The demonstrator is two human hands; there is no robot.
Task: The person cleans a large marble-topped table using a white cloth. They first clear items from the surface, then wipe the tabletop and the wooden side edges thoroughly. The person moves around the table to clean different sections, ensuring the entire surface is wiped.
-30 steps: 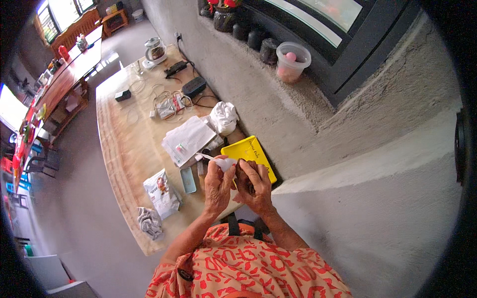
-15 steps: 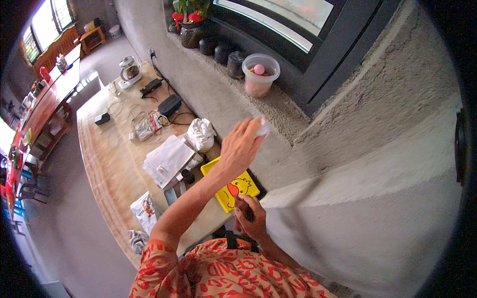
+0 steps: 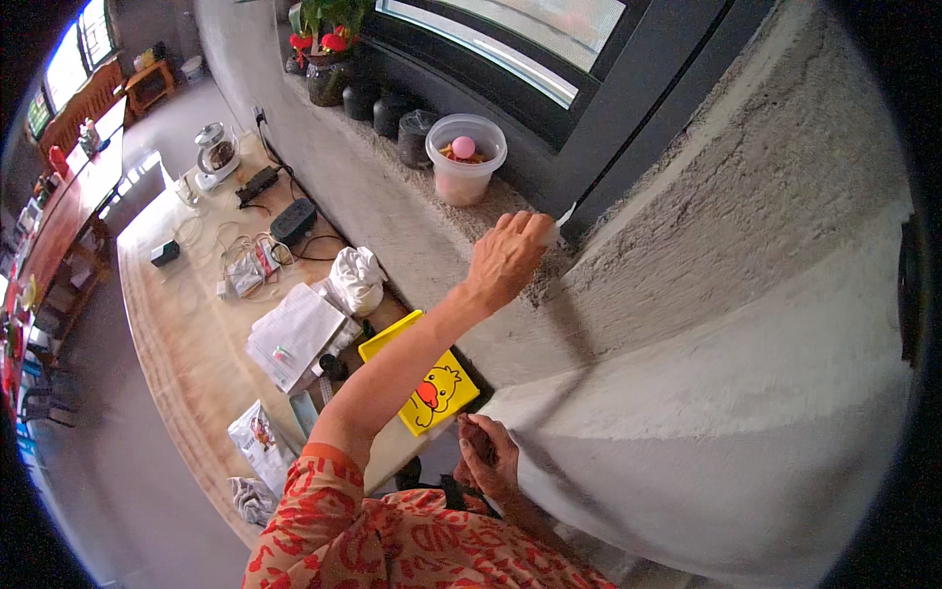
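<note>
My left hand (image 3: 510,255) reaches out over the rough window ledge (image 3: 540,280) at its right end, near the dark window frame (image 3: 599,167). Its fingers are closed on a thin white wipe, perhaps tissue (image 3: 564,218), whose tip sticks out past them. Close to my body, my right hand (image 3: 491,459) is curled, its fingertips drawn together; what lies inside, if anything, I cannot make out. Just beyond it on the table is a yellow tray with a duck picture (image 3: 446,393), partly covered by my left forearm.
A clear tub with a pink ball (image 3: 466,182) stands on the ledge, left of my hand, beside dark jars (image 3: 392,113) and a potted plant (image 3: 324,74). Papers (image 3: 294,334), a crumpled white cloth (image 3: 356,280), cables (image 3: 250,260) and a glass kettle (image 3: 216,152) sit on the table (image 3: 167,324).
My left hand has moved right along the ledge with the white wipe, toward the frame's corner. The view has shifted so the table and tub appear further left. My right hand stays curled.
</note>
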